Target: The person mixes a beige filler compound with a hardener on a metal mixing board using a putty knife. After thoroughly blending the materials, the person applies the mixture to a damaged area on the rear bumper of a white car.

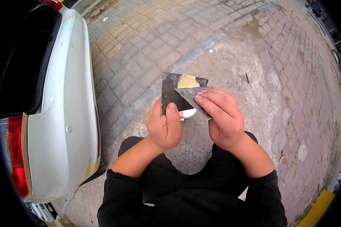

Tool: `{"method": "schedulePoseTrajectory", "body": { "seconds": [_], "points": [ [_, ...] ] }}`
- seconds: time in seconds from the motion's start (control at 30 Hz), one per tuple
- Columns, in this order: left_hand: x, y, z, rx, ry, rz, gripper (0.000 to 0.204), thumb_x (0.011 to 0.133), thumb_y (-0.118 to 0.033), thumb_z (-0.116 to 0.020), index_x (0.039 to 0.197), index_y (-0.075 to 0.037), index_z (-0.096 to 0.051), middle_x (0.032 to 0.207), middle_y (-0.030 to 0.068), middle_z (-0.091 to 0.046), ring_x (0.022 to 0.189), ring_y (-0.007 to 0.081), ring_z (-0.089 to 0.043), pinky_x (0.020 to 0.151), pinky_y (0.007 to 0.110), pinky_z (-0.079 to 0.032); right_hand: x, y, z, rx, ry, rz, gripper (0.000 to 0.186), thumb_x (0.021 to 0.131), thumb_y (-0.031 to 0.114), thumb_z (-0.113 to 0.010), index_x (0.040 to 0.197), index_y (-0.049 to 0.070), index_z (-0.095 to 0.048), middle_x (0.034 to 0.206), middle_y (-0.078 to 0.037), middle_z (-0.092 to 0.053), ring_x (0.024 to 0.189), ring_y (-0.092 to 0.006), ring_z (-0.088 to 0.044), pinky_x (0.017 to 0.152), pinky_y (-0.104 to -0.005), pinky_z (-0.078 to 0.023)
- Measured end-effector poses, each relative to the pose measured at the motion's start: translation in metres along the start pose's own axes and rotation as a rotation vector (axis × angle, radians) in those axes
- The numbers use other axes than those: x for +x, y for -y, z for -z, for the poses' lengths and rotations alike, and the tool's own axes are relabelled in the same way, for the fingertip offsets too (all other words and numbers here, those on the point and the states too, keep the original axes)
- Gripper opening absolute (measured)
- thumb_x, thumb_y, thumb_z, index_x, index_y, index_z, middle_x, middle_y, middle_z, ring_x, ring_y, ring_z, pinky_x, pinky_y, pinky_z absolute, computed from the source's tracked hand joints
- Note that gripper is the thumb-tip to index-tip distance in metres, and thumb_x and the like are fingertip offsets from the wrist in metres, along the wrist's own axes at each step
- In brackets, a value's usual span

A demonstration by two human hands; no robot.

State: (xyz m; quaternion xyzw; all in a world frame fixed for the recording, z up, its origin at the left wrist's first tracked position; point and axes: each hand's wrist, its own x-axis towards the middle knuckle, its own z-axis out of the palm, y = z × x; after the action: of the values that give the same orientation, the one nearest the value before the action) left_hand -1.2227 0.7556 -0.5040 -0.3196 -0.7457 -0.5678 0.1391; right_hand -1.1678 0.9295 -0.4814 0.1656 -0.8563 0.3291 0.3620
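My left hand (165,125) grips a dark flat mixing board (171,90) by its near edge, thumb on top. Cream-coloured body filler (187,81) lies spread near the board's far right corner. Between the fingers and thumb of my right hand (225,115) is a grey flat spreader (191,94), slanted over the board with its edge by the filler. Whether the spreader touches the filler is hard to tell. Under the board, a round can (188,114) with a white and red side shows in part; the rest of it is hidden.
At my left stands a white car (62,113) with tape beside its red tail light (17,151) and yellowish patches low on the bumper. Grey paving bricks (140,49) and a raised kerb line (201,49) run ahead. A yellow object (318,208) is at the lower right.
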Motion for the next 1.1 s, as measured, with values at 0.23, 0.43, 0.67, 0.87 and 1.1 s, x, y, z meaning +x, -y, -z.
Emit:
{"method": "schedulePoseTrajectory", "body": {
  "seconds": [0.23,0.43,0.67,0.87,1.1],
  "points": [
    [-0.002,-0.001,0.001,0.009,0.019,-0.01,0.017,0.094,-0.003,-0.05,0.097,0.008,-0.062,0.08,0.0161,-0.062,0.06,0.0256,-0.059,0.056,0.032,-0.047,-0.001,0.0,-0.001,0.045,0.022,0.029,0.041,0.069,-0.012,-0.061,0.109,-0.006,-0.064,0.107,-0.016,-0.064,0.098,-0.0344,-0.063,0.085,-0.0409,-0.052],
    [0.0,-0.001,-0.003,-0.117,-0.028,0.007,0.019,0.096,-0.005,-0.048,0.095,0.008,-0.061,0.08,0.0153,-0.062,0.063,0.0216,-0.059,0.057,0.031,-0.046,0.001,0.001,0.002,-0.052,-0.025,0.049,0.038,0.068,-0.007,-0.064,0.106,-0.005,-0.066,0.105,-0.016,-0.065,0.095,-0.0334,-0.063,0.084,-0.0416,-0.053],
    [0.023,-0.016,0.025,-0.984,0.004,0.555,0.032,0.094,-0.016,-0.049,0.114,0.008,-0.054,0.107,0.0161,-0.065,0.096,0.0187,-0.063,0.088,0.03,-0.048,0.001,0.015,0.019,0.027,0.042,0.278,0.033,0.072,0.001,-0.067,0.105,0.003,-0.071,0.108,-0.007,-0.065,0.098,-0.0255,-0.063,0.098,-0.0449,-0.05],
    [0.029,-0.025,0.031,-1.467,0.137,0.697,0.042,0.095,-0.015,-0.045,0.127,0.012,-0.047,0.119,0.0235,-0.061,0.109,0.0309,-0.062,0.095,0.041,-0.05,-0.01,0.027,0.019,0.153,-0.046,0.409,0.027,0.078,0.006,-0.07,0.105,0.01,-0.07,0.109,-0.001,-0.062,0.106,-0.0221,-0.058,0.101,-0.0503,-0.047],
    [0.019,-0.028,0.034,-1.482,0.275,0.843,0.045,0.096,-0.019,-0.044,0.128,0.012,-0.046,0.119,0.0239,-0.061,0.108,0.0304,-0.063,0.094,0.04,-0.051,-0.017,0.028,0.016,0.28,-0.085,0.372,0.03,0.079,0.001,-0.07,0.107,0.008,-0.067,0.113,-0.005,-0.058,0.108,-0.0255,-0.057,0.101,-0.0547,-0.047]
  ]
}}
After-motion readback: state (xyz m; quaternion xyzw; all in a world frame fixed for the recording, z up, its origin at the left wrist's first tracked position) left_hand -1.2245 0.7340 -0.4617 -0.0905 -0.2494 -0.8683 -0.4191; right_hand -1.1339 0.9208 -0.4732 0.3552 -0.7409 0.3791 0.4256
